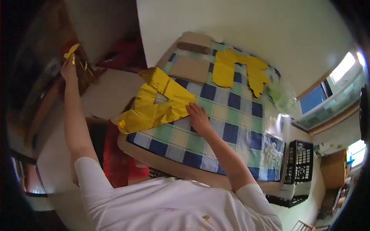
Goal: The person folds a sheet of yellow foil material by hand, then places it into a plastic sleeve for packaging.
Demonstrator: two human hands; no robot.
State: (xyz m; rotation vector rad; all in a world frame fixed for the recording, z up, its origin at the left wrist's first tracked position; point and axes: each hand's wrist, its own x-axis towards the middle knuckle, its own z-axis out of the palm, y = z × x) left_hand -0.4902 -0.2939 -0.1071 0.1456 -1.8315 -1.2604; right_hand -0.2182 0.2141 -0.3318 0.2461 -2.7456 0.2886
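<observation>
Stretched out to the far left, my left hand (69,70) is closed on a piece of shiny gold foil (72,50); its exact kind is hard to make out in the shade. My right hand (199,118) rests with fingers outstretched on the right edge of a flat gold foil letter balloon (169,90), shaped like an A. This balloon lies creased, uninflated, across the left part of the checked tablecloth (216,133), its lower left end past the table edge. Farther back on the cloth lies another flat yellow foil shape (239,61), apart from both hands.
Brown cardboard-like pieces (189,69) lie at the table's back left. Clear plastic packaging (283,96) lies along the right side. A black plastic crate (298,165) stands beyond the right edge, and something red (115,161) is below the left edge.
</observation>
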